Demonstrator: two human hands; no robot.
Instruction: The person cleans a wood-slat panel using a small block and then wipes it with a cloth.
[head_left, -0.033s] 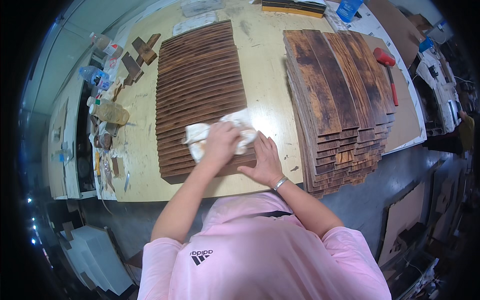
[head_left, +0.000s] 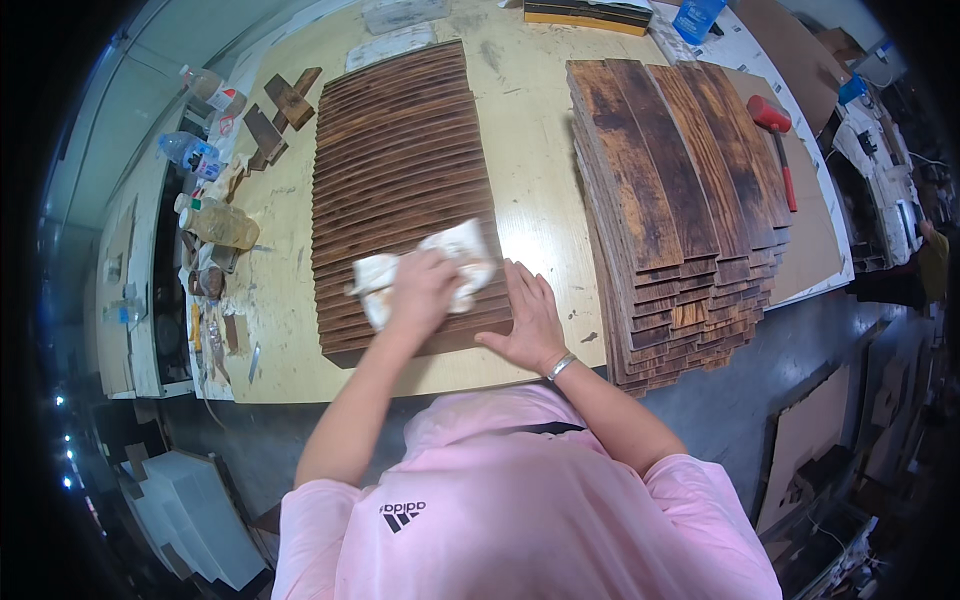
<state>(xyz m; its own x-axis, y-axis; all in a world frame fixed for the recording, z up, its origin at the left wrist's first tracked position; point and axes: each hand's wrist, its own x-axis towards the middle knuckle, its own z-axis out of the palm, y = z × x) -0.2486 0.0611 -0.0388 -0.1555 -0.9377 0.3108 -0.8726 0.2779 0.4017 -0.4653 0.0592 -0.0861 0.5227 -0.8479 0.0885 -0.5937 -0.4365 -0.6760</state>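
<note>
One blurred left grip (head_left: 425, 287) seemingly clasps white cloth (head_left: 462, 243); right hand (head_left: 535, 325), spread at slatted wood (head_left: 400, 165)'s five-o'clock corner, likely steadies it.

We are seeing a dark brown wooden panel (head_left: 400, 165) that is lying flat on the pale counter (head_left: 545, 205), its long side running away from us. Its narrow ribs are crossing from left to right, row behind row, and their ends are forming a notched left edge; lighter brown streaks are showing between darker bands. We are also seeing a white cloth (head_left: 458, 248), crumpled and brown-stained, which is resting across the ribs near the close end, its outline blurring slightly.
</note>
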